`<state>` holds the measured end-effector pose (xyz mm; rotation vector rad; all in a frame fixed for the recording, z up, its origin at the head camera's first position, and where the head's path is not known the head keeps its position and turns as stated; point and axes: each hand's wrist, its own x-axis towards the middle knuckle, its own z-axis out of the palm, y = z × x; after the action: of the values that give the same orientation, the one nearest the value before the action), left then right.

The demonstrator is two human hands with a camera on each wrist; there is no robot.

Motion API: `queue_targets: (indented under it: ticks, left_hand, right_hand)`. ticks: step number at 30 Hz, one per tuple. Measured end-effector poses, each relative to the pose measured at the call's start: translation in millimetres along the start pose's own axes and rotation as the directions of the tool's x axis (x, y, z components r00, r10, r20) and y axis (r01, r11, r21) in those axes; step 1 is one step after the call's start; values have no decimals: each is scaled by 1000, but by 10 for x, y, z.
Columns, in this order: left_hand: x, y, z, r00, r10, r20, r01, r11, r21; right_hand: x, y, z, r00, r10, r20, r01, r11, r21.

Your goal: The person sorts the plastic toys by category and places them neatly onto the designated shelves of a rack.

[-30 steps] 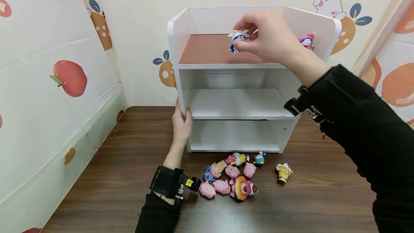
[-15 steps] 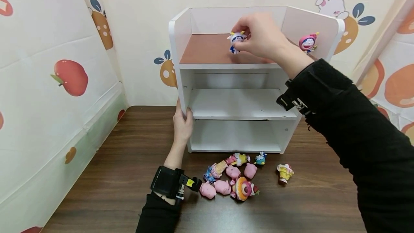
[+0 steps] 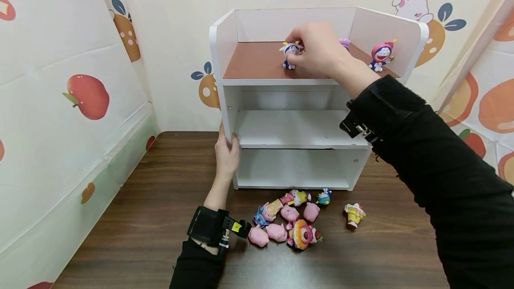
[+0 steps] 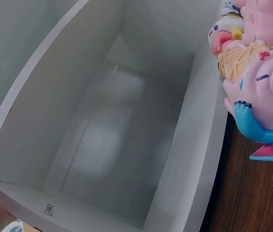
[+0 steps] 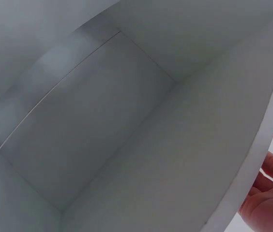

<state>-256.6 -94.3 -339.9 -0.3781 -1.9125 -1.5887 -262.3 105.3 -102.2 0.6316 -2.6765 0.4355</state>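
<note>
Up on the reddish-brown top board [image 3: 250,59] of a white, open-fronted shelf unit [image 3: 281,83], a right hand [image 3: 319,52] has hold of a small figurine with a white hood, yellow horns and a blue body [image 3: 290,60]. Grip-wise, thumb and fingers are pinching it from the side, and it's pretty much upright near the board's front edge. Can't tell if its feet actually touch the board. Over to the right, a pink-hooded figurine with a blue body [image 3: 380,58] stands by the side wall, and some purple thing [image 3: 344,43] pokes out from behind the hand, mostly hidden.

Meanwhile the left hand [image 3: 227,157] grips the unit's left side panel [image 3: 217,70] lower down.

On the dark wood-grain surface [image 3: 160,217], just in front of the unit, there's a loose bunch of toys: some round pink pig figures [image 3: 277,232], one with an orange ring [image 3: 299,234], a pink-and-blue one with a tan waffle-patterned cone [image 3: 263,214]. Little blue figure [image 3: 323,196] near the base, yellow-and-pink one [image 3: 354,215] off by itself to the right.
</note>
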Motion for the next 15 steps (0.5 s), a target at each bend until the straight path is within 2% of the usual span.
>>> queue_targets:
  ticks: [7,12,15]
  left_hand:
    - [4,-13,1,1000,6,-5,-6,1000,6]
    - [3,-19,6,1000,4,-3,-4,1000,4]
    - [-1,-15,7,1000,-4,-1,4,1000,0]
  right_hand:
    - [-5,11,4,1000,-2,1,2,1000,-16]
    - [-12,10,-30,999,44,16,-45,999,27]
    - [-34,16,-62,998,64,-3,-64,996,63]
